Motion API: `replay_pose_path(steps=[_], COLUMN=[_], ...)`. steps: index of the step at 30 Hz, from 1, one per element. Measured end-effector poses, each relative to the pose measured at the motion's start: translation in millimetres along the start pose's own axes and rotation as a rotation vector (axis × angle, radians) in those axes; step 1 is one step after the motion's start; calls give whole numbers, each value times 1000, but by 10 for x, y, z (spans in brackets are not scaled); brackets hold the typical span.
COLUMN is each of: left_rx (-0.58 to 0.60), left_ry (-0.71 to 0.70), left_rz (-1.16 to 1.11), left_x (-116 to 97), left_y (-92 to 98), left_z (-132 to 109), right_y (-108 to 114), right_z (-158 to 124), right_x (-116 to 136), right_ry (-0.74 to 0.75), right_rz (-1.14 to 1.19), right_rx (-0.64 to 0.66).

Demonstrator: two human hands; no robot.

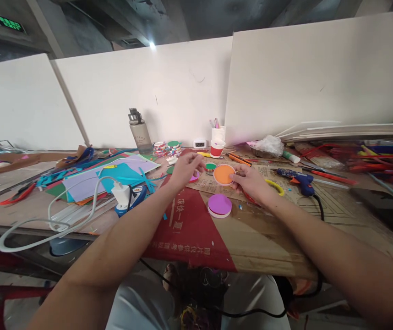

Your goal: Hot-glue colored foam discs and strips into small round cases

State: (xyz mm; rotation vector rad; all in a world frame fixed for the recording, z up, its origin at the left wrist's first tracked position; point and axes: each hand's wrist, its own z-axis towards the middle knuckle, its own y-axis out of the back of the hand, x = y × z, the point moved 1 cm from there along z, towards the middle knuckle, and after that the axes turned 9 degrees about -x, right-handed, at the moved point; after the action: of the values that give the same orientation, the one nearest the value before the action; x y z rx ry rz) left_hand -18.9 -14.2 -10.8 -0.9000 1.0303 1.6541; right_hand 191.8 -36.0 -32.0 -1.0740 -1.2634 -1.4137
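My right hand (251, 182) pinches the right edge of an orange foam disc (224, 174) with a white rim, which lies on a sheet of newspaper. My left hand (184, 167) hovers just left of the disc, fingers curled over a small pink ring-shaped piece (194, 177); whether it grips that piece is unclear. A small green disc (210, 166) lies between my hands, behind the orange one. A purple disc (219, 205) on a white base sits nearer to me on the cardboard.
Yellow-handled scissors (275, 186) and a blue glue gun (297, 179) lie to the right. A red-and-white cup (217, 148), a water bottle (140, 133), tape rolls and coloured foam sheets (114, 176) fill the back and left. A white plug and cable (121, 192) lie to the left.
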Motion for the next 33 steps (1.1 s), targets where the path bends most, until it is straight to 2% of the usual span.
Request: replay_pose_path(steps=[2, 4, 5, 8, 10, 12, 14, 19, 22, 29, 31, 33], left_rx=[-131, -173, -148, 70, 246, 336, 330, 221, 145, 133, 108, 60], left_ry=[-31, -98, -118, -124, -123, -142, -155, -130, -49, 128, 109, 24], left_rz=[120, 352, 489, 764, 838, 859, 854, 782, 599, 147, 93, 128], left_x=[-5, 9, 21, 72, 107, 144, 186, 274, 265, 168, 149, 134], left_y=[146, 266, 307, 352, 337, 314, 298, 267, 218, 10, -23, -35], left_z=[116, 196, 217, 210, 172, 140, 127, 148, 159, 69, 28, -10], right_y=[21, 32, 33, 27, 21, 16, 11, -2, -7, -14, -11, -11], right_z=[18, 28, 29, 16, 6, 5, 11, 20, -3, -25, -17, -11], right_x=[-6, -13, -15, -10, -7, -13, -30, -48, -11, 34, 20, 3], right_ry=[-10, -8, -8, -21, -22, -12, -4, -28, -40, -74, -81, -93], right_rz=[46, 65, 67, 65, 59, 58, 64, 49, 43, 27, 26, 32], right_rx=[-23, -25, -21, -24, -24, -20, -14, 2, 3, 13, 14, 27])
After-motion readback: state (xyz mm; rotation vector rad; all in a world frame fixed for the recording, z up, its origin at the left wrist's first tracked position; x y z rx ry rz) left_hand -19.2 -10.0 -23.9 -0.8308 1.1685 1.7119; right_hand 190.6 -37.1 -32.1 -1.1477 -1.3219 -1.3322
